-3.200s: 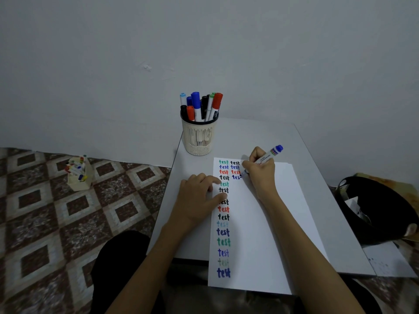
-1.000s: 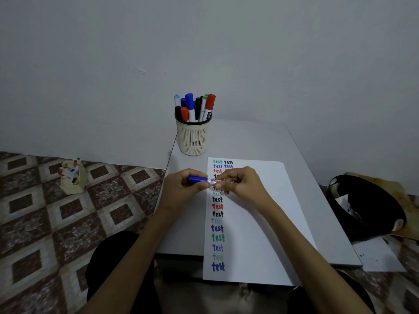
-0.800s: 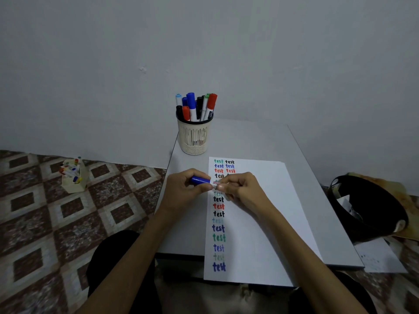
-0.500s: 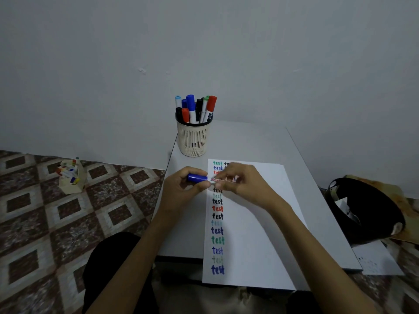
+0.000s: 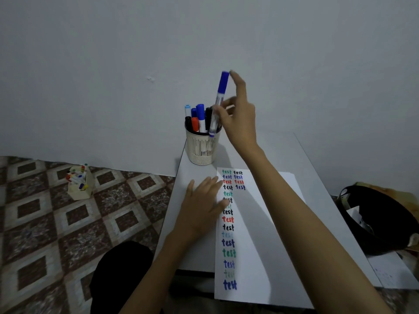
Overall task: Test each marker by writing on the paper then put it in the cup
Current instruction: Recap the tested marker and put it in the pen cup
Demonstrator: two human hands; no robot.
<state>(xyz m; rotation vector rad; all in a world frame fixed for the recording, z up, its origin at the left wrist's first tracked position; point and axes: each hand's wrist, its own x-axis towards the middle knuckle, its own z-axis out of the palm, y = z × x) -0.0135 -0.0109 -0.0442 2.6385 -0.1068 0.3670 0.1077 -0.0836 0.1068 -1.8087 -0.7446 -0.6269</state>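
**Blue marker at the cup's rim**

Head view: my right hand (image 5: 238, 118) pinches the blue marker (image 5: 221, 91) by its barrel. It is nearly upright, with its lower end at the rim of the mesh cup (image 5: 203, 148), in front of the other markers (image 5: 199, 116) crowded inside. My left hand (image 5: 201, 207) lies flat with straight fingers on the tabletop (image 5: 317, 189), fingertips over the left edge of the paper (image 5: 254, 234). A black bag (image 5: 381, 223) sits to the right, and a small pen holder (image 5: 79, 184) stands on the tiled floor (image 5: 45, 223).

Blue marker (image 5: 219, 101) from paper (image 5: 260, 250) up to cup (image 5: 201, 151).
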